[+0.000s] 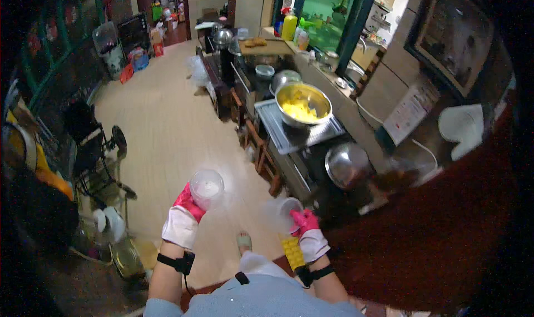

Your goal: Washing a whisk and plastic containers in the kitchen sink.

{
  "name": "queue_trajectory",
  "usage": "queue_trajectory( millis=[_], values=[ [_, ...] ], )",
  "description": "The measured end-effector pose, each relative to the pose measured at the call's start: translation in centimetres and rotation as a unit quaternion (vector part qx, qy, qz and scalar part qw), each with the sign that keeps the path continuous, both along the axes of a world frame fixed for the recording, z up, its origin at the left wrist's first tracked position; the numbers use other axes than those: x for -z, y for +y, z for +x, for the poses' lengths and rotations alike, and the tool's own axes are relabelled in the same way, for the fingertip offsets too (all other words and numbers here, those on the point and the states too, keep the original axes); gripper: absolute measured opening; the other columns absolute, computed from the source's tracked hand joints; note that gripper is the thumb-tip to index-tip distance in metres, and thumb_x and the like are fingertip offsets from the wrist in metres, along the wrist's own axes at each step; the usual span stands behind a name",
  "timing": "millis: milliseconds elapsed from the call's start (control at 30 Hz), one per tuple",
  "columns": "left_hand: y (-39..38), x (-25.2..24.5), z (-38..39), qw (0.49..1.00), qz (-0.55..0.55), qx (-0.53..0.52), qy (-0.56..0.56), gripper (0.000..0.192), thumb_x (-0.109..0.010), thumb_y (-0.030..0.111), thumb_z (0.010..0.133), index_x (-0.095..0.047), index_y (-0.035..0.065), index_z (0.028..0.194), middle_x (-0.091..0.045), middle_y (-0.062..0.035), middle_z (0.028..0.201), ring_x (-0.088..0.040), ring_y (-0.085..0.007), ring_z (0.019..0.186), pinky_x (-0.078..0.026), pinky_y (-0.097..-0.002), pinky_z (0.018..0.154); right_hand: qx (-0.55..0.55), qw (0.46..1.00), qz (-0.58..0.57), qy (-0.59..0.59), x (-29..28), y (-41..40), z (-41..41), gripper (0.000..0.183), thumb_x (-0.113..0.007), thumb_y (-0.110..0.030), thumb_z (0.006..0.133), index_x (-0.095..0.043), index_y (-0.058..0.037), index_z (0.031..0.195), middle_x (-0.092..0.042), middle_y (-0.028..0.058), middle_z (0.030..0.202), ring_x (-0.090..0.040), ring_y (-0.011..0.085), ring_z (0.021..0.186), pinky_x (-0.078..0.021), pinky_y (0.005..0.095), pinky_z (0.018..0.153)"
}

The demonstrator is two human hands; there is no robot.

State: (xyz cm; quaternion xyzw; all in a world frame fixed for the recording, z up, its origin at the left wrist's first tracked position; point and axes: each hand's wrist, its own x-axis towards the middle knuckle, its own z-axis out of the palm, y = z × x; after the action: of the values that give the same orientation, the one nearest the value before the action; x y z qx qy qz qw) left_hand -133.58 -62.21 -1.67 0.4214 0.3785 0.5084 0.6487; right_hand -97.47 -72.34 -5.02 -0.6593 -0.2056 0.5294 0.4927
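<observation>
My left hand [192,204], in a pink glove with a white cuff, holds a translucent plastic container [207,187] from its left side. My right hand [305,222], gloved alike, grips the rim of a second translucent container [287,212], which is tilted and somewhat blurred. Beyond my hands, a steel bowl [321,98] with yellow pieces [301,109] in it rests on a ribbed metal tray [277,127] on the dark counter. A shiny steel bowl or lid [347,165] lies nearer on the same counter.
Wooden stools [260,150] stand along the counter's floor side. On the left are a wheelchair-like frame [98,146] and a large glass jar [126,256]. Spray bottles [298,33] line the window ledge. A dark red surface [400,233] fills the lower right, and a framed picture [457,37] hangs above.
</observation>
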Motion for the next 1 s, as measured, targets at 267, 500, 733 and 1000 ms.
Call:
queue_trajectory(
  millis=[267,500,733,1000],
  values=[
    [19.8,-0.7,-4.4,0.984,-0.041,0.048,-0.165,0.043,-0.055,0.023,0.094,-0.048,0.0030,0.131,-0.053,-0.0118,0.133,-0.050,-0.0266,0.122,-0.040,-0.0402,0.105,-0.055,0.987,0.020,0.150,-4.6,21.6,-9.8,0.032,-0.079,-0.026,0.078,-0.051,-0.0106,0.085,-0.062,0.0058,0.072,-0.062,0.0180,0.057,-0.0513,0.0269,0.051],
    [38.9,1.5,-4.6,0.918,-0.240,0.063,-0.309,0.046,-0.058,0.027,0.093,-0.048,0.0030,0.131,-0.052,-0.0124,0.134,-0.047,-0.0271,0.124,-0.037,-0.0412,0.108,-0.009,0.980,0.061,0.187,-6.2,36.7,-11.5,0.028,-0.075,-0.024,0.082,-0.055,-0.0078,0.091,-0.061,0.0037,0.073,-0.061,0.0140,0.064,-0.0485,0.0225,0.058],
    [55.3,0.0,2.8,0.932,-0.155,0.242,-0.223,0.055,-0.057,-0.004,0.087,-0.038,0.0034,0.139,-0.048,-0.0115,0.138,-0.047,-0.0228,0.125,-0.040,-0.0364,0.106,0.137,0.981,0.062,0.119,-5.8,46.5,-12.3,0.041,-0.075,-0.030,0.082,-0.053,-0.0048,0.106,-0.064,0.0062,0.087,-0.063,0.0172,0.069,-0.0492,0.0260,0.056],
    [66.6,2.9,11.7,0.946,0.095,0.293,0.097,0.064,-0.060,-0.004,0.085,-0.032,0.0057,0.143,-0.055,-0.0142,0.128,-0.052,-0.0223,0.118,-0.046,-0.0322,0.098,0.310,0.937,0.147,-0.060,-6.1,55.1,-10.8,0.032,-0.084,-0.010,0.071,-0.056,-0.0038,0.085,-0.061,0.0063,0.067,-0.058,0.0172,0.049,-0.0499,0.0296,0.046]
  ],
)
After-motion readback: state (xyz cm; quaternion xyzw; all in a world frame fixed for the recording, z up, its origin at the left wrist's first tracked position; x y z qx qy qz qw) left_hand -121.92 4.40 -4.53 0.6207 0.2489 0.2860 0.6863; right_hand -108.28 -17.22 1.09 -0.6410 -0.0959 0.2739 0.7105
